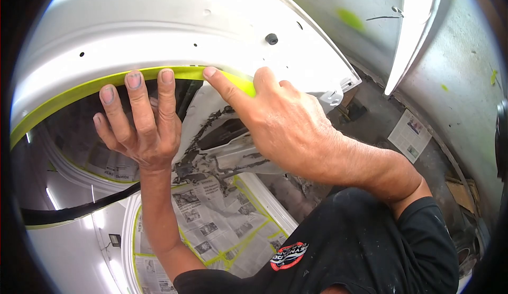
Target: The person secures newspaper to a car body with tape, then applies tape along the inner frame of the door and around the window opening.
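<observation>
A strip of yellow-green masking tape (79, 90) follows the curved edge of a white car body panel (132, 34), along the dark window glass (69, 135). My left hand (145, 122) is open with fingers apart, its fingertips resting on the tape near the middle of the curve. To its right, my right hand (291, 122) presses one outstretched fingertip on the tape. Its other fingers are curled, and the right end of the strip runs in to them; any roll inside is hidden.
Newspaper masking (211, 225) edged with yellow-green tape covers a panel below. A black rubber stop (271, 39) sticks out of the white panel. At right are a pale wall (444, 119), a white upright part (415, 29) and a newspaper sheet (410, 135) on the floor.
</observation>
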Tool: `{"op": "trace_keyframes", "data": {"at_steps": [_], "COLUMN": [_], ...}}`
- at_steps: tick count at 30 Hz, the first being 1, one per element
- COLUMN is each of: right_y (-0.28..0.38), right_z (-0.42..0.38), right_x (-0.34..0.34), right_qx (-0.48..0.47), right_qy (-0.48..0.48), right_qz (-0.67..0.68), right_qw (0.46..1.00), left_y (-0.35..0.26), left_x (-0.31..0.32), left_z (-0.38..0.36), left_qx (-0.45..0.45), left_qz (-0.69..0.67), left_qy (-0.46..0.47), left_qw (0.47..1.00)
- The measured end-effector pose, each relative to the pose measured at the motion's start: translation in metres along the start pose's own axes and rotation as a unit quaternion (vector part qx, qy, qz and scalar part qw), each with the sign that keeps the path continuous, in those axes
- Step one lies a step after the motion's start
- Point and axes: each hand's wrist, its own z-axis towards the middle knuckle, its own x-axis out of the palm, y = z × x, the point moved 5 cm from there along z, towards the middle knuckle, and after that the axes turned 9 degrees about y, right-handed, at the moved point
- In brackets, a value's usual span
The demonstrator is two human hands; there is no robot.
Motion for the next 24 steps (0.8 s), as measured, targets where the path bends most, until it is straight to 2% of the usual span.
{"op": "trace_keyframes", "data": {"at_steps": [9, 13, 20, 24], "right_y": [0.001, 0.001, -0.010, -0.004], "right_z": [0.004, 0.004, -0.001, 0.003], "right_x": [0.001, 0.000, 0.002, -0.001], "right_qx": [0.004, -0.003, -0.020, 0.005], "right_qy": [0.003, -0.007, -0.022, -0.012], "right_qz": [0.000, 0.002, 0.074, 0.094], "right_qw": [1.000, 1.000, 0.997, 0.995], "left_y": [-0.002, -0.021, -0.022, -0.021], "left_x": [0.001, 0.000, -0.002, -0.003], "left_z": [-0.002, 0.001, 0.002, 0.004], "left_qx": [-0.018, 0.005, 0.020, 0.024], "left_qz": [-0.009, -0.027, -0.017, -0.007], "left_qy": [0.013, 0.013, 0.046, 0.043], "left_qw": [1.000, 1.000, 0.999, 0.999]}}
